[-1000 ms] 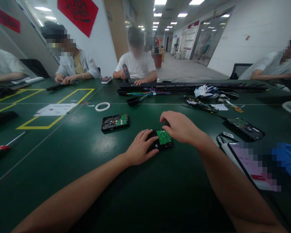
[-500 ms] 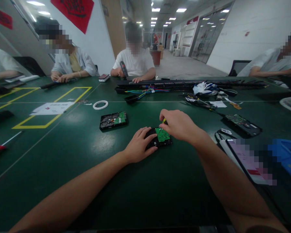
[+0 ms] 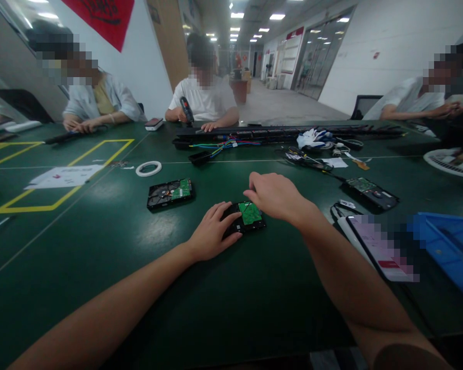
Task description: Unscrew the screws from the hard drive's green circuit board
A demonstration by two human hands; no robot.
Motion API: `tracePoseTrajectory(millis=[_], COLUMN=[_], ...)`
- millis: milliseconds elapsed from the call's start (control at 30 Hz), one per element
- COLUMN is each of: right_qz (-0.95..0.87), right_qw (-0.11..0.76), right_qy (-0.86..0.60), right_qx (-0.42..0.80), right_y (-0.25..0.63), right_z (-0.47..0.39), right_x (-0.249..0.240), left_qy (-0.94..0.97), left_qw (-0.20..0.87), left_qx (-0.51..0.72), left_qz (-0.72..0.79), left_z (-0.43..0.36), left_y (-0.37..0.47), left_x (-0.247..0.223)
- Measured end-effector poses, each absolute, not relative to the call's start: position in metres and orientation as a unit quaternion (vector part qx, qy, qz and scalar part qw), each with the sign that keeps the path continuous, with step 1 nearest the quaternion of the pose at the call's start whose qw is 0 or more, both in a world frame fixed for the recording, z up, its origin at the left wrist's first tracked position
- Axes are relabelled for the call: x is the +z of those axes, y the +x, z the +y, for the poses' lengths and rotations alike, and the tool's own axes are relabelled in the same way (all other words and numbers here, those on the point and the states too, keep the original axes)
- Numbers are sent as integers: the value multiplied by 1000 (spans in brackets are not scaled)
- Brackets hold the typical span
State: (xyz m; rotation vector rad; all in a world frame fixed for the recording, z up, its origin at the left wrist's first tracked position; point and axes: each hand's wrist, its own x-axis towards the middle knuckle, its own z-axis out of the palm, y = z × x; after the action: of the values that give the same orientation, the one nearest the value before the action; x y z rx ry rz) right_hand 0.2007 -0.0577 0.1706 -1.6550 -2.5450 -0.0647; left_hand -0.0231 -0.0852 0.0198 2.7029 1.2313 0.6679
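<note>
A hard drive (image 3: 250, 214) lies on the green table with its circuit board facing up. My left hand (image 3: 212, 231) grips its left end, thumb along the near edge and fingers over the top. Above the board's far right side, my right hand (image 3: 275, 195) is closed on a screwdriver, its wrist bent. Only the thin screwdriver shaft (image 3: 247, 207) shows, slanting down to the board; the handle is hidden in the fist. Further left lies a second hard drive (image 3: 170, 194), and a third hard drive (image 3: 370, 193) is over to the right.
A phone (image 3: 381, 246) and a blue tray (image 3: 449, 246) are on the right. Behind the drives sit a white tape roll (image 3: 148, 168), paper (image 3: 64, 176), cables (image 3: 306, 158) and a long black wired bar (image 3: 254, 134). Co-workers sit across the table; one holds a power drill (image 3: 185, 109).
The whole view has shifted, so most things sit further left. My right fist has turned, and the yellow screwdriver handle seen earlier is now hidden. My left hand stays on the hard drive.
</note>
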Motion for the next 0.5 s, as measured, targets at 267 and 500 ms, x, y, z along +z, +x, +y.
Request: tracePoseTrajectory(millis=[267,500], right_qz=[-878,-839], right_qw=[72,71], right_qy=[-473,-538], right_qx=[19,-45], right_y=[206,196], right_z=[-55,-60], right_x=[172,168], left_qy=[889,890], left_qw=[40,37], left_qx=[221,219], left_qz=[399,399], left_z=[-84,-84], left_y=[-23,-23], left_x=[18,18])
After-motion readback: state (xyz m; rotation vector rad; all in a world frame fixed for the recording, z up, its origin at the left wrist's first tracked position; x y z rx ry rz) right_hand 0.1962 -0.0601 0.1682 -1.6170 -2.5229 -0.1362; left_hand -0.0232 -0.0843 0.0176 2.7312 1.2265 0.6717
